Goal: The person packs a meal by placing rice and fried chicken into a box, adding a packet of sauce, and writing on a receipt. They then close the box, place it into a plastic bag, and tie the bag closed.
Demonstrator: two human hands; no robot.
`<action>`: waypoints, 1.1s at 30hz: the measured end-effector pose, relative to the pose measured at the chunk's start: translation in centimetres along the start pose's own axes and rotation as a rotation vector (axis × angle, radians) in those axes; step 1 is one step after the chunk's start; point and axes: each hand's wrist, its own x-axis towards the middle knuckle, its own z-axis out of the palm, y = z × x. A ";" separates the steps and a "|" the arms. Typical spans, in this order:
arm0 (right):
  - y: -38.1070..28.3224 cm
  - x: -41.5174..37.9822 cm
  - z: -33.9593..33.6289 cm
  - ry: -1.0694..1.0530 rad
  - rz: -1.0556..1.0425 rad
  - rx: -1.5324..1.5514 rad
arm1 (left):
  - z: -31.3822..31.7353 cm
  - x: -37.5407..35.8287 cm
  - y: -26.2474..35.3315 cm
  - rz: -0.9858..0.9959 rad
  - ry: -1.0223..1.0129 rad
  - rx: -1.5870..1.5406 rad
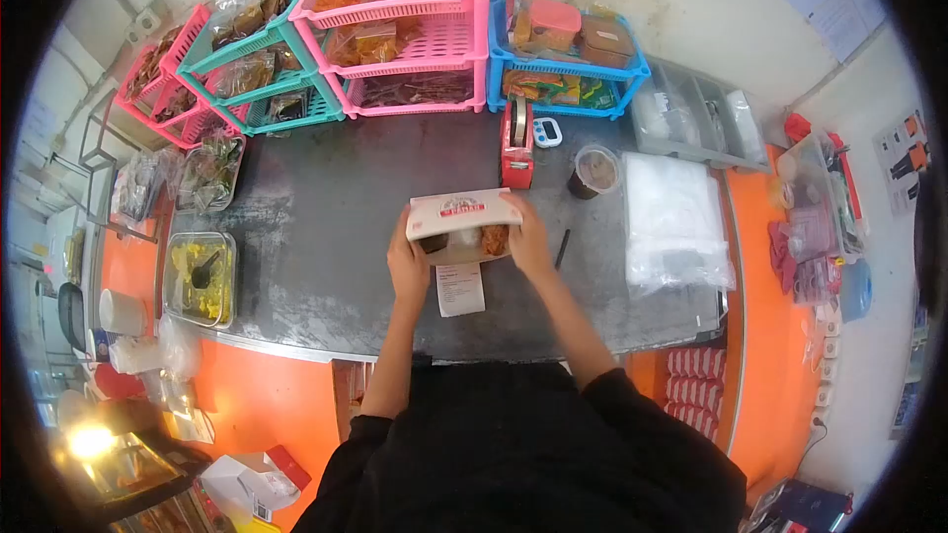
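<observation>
Box (462,215) with the red logo sits dead center of the frame on my grey worktop (316,237), lid half open over some food inside. Stacked pink, teal and blue baskets (415,8) full of bagged snacks fill the top of the frame. A pile of clear bags (673,222) lies to the right. My left hand (407,266) grips the box's left end and my right hand (529,242) grips its right end. A red tape dispenser (516,153) stands just above the box, and a white slip (460,288) lies right below it.
</observation>
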 end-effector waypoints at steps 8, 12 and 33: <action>1.5 -0.7 -1.2 -0.196 0.105 -0.064 | -2.5 0.9 -0.4 0.281 -0.164 0.047; 0.9 -2.2 -2.6 -0.267 0.040 -0.306 | -3.3 0.9 -0.4 0.255 -0.269 0.006; 1.0 -1.1 -4.4 -0.616 -0.182 -0.133 | -3.5 1.3 2.0 0.031 -0.285 0.046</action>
